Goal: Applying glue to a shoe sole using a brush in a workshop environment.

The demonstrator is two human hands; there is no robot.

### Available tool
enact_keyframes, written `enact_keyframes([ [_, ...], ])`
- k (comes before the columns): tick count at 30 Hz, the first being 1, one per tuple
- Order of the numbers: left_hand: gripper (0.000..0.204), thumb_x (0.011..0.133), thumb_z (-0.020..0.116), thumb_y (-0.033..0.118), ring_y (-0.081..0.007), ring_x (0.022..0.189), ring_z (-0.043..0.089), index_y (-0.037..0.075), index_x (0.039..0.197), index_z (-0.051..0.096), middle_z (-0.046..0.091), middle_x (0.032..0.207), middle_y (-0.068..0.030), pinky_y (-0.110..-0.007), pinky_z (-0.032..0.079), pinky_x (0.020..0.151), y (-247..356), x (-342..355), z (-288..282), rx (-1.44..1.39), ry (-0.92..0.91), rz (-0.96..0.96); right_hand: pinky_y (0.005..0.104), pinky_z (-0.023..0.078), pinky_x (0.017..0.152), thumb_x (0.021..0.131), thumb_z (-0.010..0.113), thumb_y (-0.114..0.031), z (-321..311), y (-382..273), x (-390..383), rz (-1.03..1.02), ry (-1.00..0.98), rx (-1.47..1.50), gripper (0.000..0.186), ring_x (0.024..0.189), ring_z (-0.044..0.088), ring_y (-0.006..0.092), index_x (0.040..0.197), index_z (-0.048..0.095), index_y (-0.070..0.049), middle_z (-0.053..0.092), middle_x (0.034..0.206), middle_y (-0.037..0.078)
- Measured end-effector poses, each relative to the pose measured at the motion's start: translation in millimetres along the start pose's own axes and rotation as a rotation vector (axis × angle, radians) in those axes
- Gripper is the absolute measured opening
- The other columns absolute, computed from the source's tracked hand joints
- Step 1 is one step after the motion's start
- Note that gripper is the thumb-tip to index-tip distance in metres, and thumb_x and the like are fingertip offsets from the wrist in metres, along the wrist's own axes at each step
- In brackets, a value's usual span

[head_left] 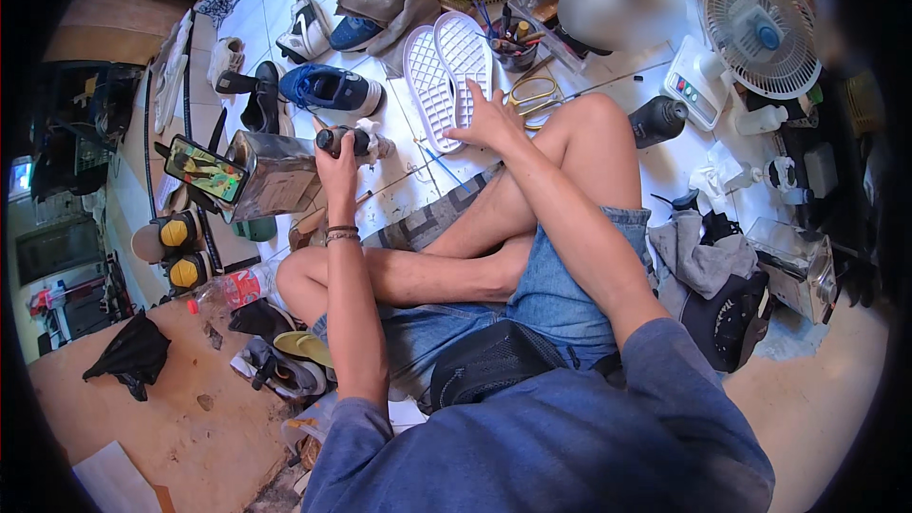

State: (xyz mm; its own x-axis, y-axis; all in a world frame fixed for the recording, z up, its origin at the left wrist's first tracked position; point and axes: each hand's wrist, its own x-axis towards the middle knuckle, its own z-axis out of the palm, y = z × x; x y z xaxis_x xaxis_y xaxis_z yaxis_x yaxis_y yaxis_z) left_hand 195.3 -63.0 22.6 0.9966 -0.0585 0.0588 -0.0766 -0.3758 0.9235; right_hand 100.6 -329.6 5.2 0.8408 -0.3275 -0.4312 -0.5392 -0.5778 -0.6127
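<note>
My left hand (337,163) is closed around a short dark cylinder (329,140) that looks like a small bottle. A crumpled whitish piece of tissue or cloth (380,144) shows just beside that fist. Two white shoe soles (443,76) with a grid of recesses lie side by side in front of me. At the near end of the right-hand sole, my right hand (494,122) grips it, thumb by the heel and index finger along it. The other fingers are partly hidden.
Left of the soles sit a blue sneaker (328,90) and a metal can (275,176) with a phone (206,169) against it. Scissors (534,100), a tool cup (518,46), a black bottle (657,122) and a fan (762,28) are at right. My crossed legs fill the near middle.
</note>
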Motion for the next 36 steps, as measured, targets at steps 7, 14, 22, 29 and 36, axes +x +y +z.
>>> enact_keyframes([
  [7,0.043,0.086,0.072,0.022,-0.0158,0.091,0.063,-0.001,0.120,0.059,0.067,0.103,-0.0098,-0.028,0.049,0.081,3,6,-5,0.098,0.014,-0.056,0.0520,0.048,0.100,0.067,0.082,-0.048,5,7,5,-0.066,0.020,-0.038,0.098,0.122,0.053,0.0484,0.148,0.036,-0.018,0.038,0.142,0.031],
  [14,0.062,0.084,0.077,0.032,-0.0221,0.101,0.061,0.000,0.131,0.052,0.062,0.113,-0.0145,-0.032,0.049,0.087,6,-9,-15,0.016,-0.003,-0.003,0.0513,0.050,0.097,0.067,0.081,-0.050,6,19,20,-0.099,0.018,-0.040,0.094,0.118,0.057,0.0477,0.142,0.041,-0.010,0.040,0.141,0.034],
  [22,0.059,0.084,0.079,0.037,-0.0146,0.093,0.060,0.001,0.125,0.055,0.062,0.107,-0.0049,-0.027,0.049,0.079,16,-6,14,-0.165,-0.028,-0.023,0.0505,0.051,0.091,0.081,0.070,-0.052,13,-22,-17,-0.387,0.491,-0.134,0.066,0.113,0.059,0.0416,0.126,0.056,-0.006,0.051,0.133,0.029],
  [29,0.038,0.086,0.073,0.022,-0.0191,0.067,0.061,-0.004,0.110,0.058,0.066,0.078,-0.0101,-0.038,0.048,0.060,-63,9,23,0.340,0.042,0.385,0.0465,0.055,0.066,0.083,0.066,-0.056,26,-162,-38,-0.771,0.153,-0.221,0.052,0.077,0.070,0.0393,0.087,0.071,-0.004,0.070,0.082,0.021],
  [36,0.032,0.089,0.066,0.022,-0.0311,0.071,0.066,-0.004,0.108,0.063,0.067,0.076,-0.0164,-0.043,0.049,0.063,-48,-10,47,0.216,-0.035,0.284,0.0381,0.056,0.061,0.079,0.071,-0.042,32,-176,-22,-0.687,0.171,-0.556,0.032,0.080,0.074,0.0267,0.083,0.077,-0.011,0.074,0.088,0.012],
])
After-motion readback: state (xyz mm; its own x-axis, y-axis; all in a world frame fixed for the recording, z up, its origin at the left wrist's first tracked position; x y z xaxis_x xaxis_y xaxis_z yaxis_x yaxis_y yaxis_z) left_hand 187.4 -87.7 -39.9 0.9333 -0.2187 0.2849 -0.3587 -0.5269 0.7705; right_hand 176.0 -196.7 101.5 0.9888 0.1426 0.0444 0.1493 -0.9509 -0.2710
